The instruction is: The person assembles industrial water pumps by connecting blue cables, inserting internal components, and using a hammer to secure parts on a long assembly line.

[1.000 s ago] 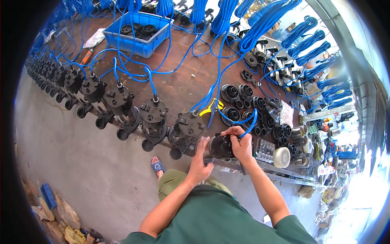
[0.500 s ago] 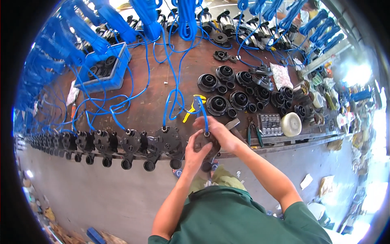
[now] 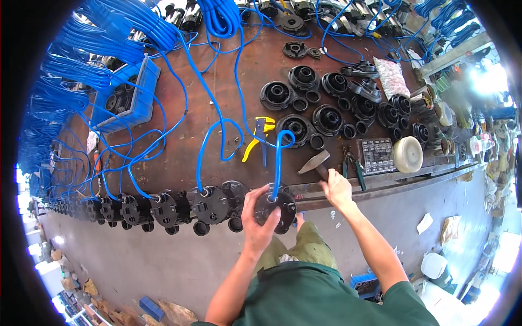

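My left hand (image 3: 255,225) is closed round a black round cover (image 3: 286,213) at the table's front edge, its thumb lying across the face. From the top of this cover rises a blue cable (image 3: 278,165), which loops back over the table. My right hand (image 3: 337,190) is closed on the handle of a hammer (image 3: 315,162), whose metal head is at the tabletop. Left of my left hand, more black covers with blue cables (image 3: 213,204) stand in a row along the edge. A yellow-handled wire stripper (image 3: 262,129) lies beyond my hands.
Several black pump housings (image 3: 328,119) sit at the back right. Green-handled pliers (image 3: 356,171), a tray of small parts (image 3: 375,156) and a round white container (image 3: 408,154) are right of the hammer. A blue crate (image 3: 142,100) stands left, below hanging cable coils (image 3: 220,19).
My right hand has left the cable and cover and moved right onto the hammer's handle. My left hand still holds the cover. The view has shifted.
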Motion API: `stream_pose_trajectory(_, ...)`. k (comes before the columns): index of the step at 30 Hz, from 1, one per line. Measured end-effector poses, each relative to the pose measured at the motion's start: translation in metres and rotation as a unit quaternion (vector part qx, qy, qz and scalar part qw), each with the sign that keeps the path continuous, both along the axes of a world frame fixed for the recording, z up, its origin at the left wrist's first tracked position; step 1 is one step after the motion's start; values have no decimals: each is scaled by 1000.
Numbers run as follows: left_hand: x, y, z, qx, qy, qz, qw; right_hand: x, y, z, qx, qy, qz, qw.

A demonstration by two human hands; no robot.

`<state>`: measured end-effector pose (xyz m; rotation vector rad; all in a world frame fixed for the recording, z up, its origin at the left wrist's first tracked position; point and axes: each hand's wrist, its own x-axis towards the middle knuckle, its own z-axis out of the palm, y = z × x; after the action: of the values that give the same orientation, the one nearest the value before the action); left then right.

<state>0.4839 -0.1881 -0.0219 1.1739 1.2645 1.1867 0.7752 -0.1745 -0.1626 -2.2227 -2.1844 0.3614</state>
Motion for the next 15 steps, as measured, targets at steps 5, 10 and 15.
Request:
stream_pose_trajectory(5,1,-6,2,8,15,34,999,-12,-6,55,-51,212,-123,968)
stream_pose_trajectory(10,7,-1,-3,52,36,40,997,-26,-40,184,-196,408,-171,875)
stream_pose_trajectory(15,5,-1,-2,49,37,34,998,-41,-62,243,-166,402,-86,896)
